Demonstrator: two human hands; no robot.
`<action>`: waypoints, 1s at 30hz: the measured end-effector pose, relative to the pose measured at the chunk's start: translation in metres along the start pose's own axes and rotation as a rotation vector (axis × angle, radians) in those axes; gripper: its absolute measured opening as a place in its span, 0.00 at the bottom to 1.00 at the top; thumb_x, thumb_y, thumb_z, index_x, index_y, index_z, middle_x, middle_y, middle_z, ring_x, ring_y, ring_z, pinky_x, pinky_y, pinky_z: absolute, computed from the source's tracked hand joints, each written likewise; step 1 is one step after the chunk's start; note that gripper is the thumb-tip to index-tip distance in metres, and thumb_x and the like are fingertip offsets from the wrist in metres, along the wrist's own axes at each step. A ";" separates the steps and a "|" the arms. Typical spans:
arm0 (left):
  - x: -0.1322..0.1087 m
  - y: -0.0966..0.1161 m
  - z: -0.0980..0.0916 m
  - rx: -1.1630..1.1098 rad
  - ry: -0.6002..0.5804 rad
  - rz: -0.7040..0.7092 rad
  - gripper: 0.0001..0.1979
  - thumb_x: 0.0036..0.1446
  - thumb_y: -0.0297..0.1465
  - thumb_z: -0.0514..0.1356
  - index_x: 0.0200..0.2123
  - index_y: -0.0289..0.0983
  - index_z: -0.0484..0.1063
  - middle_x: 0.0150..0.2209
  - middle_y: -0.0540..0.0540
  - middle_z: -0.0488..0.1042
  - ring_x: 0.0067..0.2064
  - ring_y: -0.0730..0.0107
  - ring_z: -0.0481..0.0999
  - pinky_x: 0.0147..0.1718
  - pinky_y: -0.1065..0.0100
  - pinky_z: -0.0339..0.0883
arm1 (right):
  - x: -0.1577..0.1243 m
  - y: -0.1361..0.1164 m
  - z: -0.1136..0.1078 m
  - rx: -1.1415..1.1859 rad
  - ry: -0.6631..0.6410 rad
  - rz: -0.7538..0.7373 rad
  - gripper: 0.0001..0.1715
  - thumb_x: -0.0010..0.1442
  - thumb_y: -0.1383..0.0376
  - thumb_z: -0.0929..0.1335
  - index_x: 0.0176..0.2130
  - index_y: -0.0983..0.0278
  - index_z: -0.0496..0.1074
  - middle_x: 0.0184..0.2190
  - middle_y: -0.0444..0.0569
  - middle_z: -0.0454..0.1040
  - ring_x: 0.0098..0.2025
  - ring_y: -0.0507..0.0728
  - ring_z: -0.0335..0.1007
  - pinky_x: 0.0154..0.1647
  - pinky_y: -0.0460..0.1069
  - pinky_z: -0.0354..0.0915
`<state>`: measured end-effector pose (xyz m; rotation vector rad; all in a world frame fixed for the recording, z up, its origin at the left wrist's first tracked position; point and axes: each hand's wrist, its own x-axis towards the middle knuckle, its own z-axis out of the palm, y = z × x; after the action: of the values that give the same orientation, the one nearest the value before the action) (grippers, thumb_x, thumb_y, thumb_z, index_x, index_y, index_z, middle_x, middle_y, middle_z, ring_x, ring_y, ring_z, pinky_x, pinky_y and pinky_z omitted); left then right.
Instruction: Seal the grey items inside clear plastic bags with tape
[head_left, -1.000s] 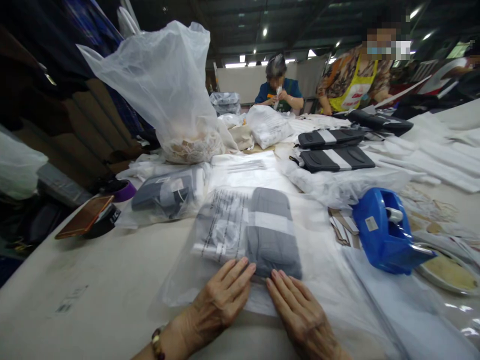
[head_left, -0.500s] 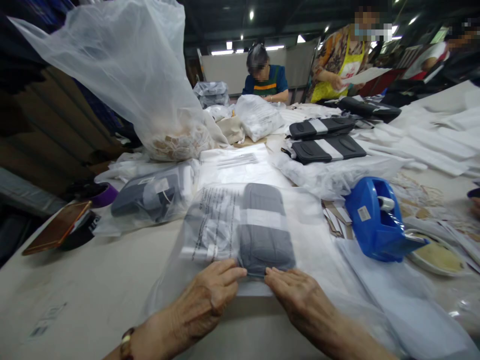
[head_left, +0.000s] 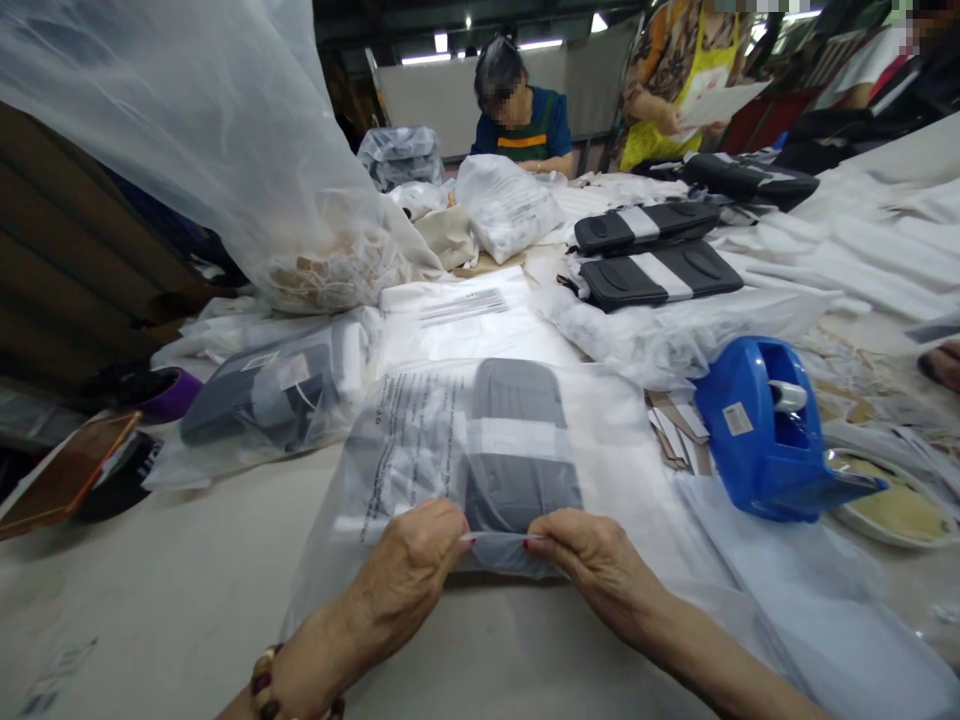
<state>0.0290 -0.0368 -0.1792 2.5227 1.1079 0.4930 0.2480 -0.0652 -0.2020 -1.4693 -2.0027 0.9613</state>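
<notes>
A clear printed plastic bag [head_left: 420,450] lies on the table in front of me with a grey folded item with a white stripe [head_left: 517,445] inside it. My left hand [head_left: 409,565] pinches the bag's near edge, fingers curled. My right hand [head_left: 589,565] pinches the same edge a little to the right. A thin strip of the bag's flap stretches between the two hands, lifted slightly off the table.
A blue tape dispenser [head_left: 765,430] stands to the right. Another bagged grey item [head_left: 270,400] lies at left, a big clear sack [head_left: 225,150] behind it. Black striped items [head_left: 660,275] lie further back. A phone [head_left: 64,475] rests at the left edge. Other people work at the far side.
My hands went from lying flat on the bag to pinching its near edge and lifting it. The view has moved closer and lower.
</notes>
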 end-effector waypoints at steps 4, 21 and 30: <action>0.006 0.002 0.006 0.169 0.043 -0.042 0.19 0.63 0.28 0.44 0.20 0.37 0.61 0.19 0.52 0.64 0.20 0.74 0.64 0.21 0.72 0.55 | 0.002 -0.002 0.004 -0.039 -0.002 0.108 0.17 0.63 0.60 0.61 0.26 0.62 0.69 0.22 0.40 0.68 0.25 0.49 0.65 0.28 0.43 0.56; 0.000 0.028 0.025 0.606 0.370 0.192 0.11 0.59 0.21 0.48 0.29 0.31 0.68 0.31 0.41 0.70 0.34 0.62 0.71 0.32 0.63 0.67 | 0.014 -0.010 0.007 -0.359 -0.079 0.185 0.18 0.65 0.60 0.59 0.27 0.63 0.67 0.23 0.46 0.75 0.27 0.53 0.73 0.24 0.46 0.49; -0.022 0.020 0.055 0.610 0.276 0.295 0.16 0.59 0.24 0.53 0.49 0.23 0.67 0.50 0.33 0.69 0.55 0.50 0.65 0.50 0.57 0.64 | 0.018 -0.012 0.005 -0.395 -0.104 0.175 0.17 0.65 0.60 0.59 0.29 0.63 0.69 0.26 0.48 0.77 0.29 0.56 0.74 0.25 0.47 0.49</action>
<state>0.0518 -0.0759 -0.2224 3.2601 1.1100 0.6789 0.2317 -0.0515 -0.1967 -1.8624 -2.2641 0.7480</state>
